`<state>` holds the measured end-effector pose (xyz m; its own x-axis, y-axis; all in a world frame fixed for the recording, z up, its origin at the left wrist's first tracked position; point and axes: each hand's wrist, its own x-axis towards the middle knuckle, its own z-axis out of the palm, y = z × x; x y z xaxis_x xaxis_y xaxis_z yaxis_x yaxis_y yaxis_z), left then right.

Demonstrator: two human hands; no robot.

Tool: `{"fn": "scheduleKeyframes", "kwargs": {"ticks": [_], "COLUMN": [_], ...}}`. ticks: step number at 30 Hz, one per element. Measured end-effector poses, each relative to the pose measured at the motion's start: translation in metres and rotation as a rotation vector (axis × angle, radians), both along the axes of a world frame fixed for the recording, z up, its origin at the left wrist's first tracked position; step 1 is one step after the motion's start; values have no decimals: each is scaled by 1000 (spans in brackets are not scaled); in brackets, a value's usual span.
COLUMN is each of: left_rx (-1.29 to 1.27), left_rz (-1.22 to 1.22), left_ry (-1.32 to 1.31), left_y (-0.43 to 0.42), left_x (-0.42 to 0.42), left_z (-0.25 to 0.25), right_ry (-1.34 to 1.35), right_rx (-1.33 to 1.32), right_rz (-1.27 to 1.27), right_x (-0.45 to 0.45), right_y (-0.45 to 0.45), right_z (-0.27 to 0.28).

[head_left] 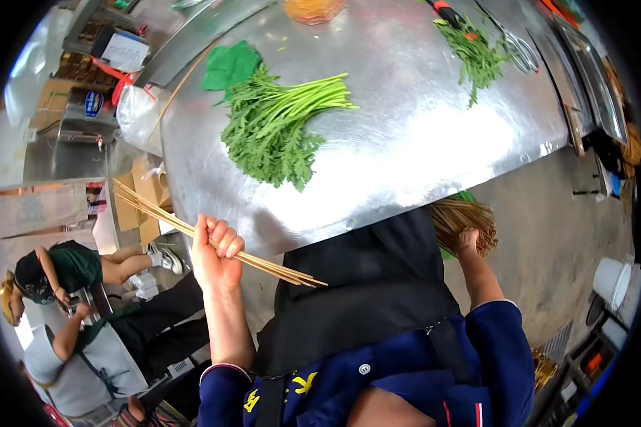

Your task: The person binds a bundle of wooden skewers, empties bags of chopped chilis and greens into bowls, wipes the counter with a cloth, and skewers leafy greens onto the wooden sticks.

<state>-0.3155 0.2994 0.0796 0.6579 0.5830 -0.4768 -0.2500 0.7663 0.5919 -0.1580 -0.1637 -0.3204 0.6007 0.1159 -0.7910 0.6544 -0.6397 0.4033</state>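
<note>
Thin sticks (271, 267) slant across the left of the frame, wrapped in the left hand's (221, 250) fist; a firm, light hold should keep them from fanning. The right hand (468, 243) meets a thicker stick bundle (457, 215) right of centre (whether gripping, I cannot tell), below the metal table (406, 60) with leafy greens (274, 132).

a few long, thin, pale tan wooden sticks (153, 208) slant together through the clenched left hand (218, 255), ends slightly fanned. a thick, tightly packed bundle of slender brown wooden sticks (454, 222) lies partly hidden, the right hand (468, 243) at its ends.
</note>
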Motion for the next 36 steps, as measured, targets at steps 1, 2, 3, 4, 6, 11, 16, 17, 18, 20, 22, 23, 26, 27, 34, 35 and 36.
{"fn": "scheduleKeyframes", "kwargs": {"ticks": [1, 2, 3, 4, 6, 11, 16, 17, 18, 20, 22, 23, 26, 27, 34, 35, 36], "left_rx": [-9, -17, -29, -37, -64, -141, -178, -193, -220, -272, -298, -307, -326, -312, -47, -22, -26], "left_rz": [7, 25, 34, 36, 0, -203, -315, -321, -344, -409, -453, -470, -545, -545, -532, -546, -530], "left_ry": [-6, -13, -18, -17, -59, -182, -277, -282, -306, -354, -365, -363, -378, -366, -334, -340, -347], "left_y": [0, -2, -4, -5, -5, 10, -4, -11, -4, -17, -26, -31, -39, -42, -81, -88, -91], "left_x": [-1, 0, 0, 1, 7, 18, 46, 53, 67, 75, 84, 86, 93, 95, 100, 98, 96], "left_z": [-3, -3, -1, 6, -2, -1, 11, 11, 3, 3, 2, 2, -1, 1, 8, 9, 11], "right_ry": [-40, -77, -62, -43, -22, 56, 10, 4, -7, -77, -192, -258, -638, -763, -477, -333, -213], "right_rx": [13, 22, 47, 76, 99, 191, 487, 582, 599, 691, 821, 889, 1037, 1104, 1539, 1596, 1643], "right_rz": [-15, -39, -67, -103, -55, -100, -622, -684, -742, -878, -1109, -1262, -1302, -1317, -901, -807, -669], "right_x": [-1, -4, -3, 3, 11, -5, -71, -92, -108, -157, -202, -221, -260, -266, -131, -107, -89], "right_y": [1, 0, 0, 8, 12, 6, -65, -86, -92, -118, -123, -122, -100, -92, 45, 76, 101], "right_z": [2, 4, 7, 11, 29, 142, 275, 295, 313, 348, 367, 372, 370, 365, 385, 395, 393]}}
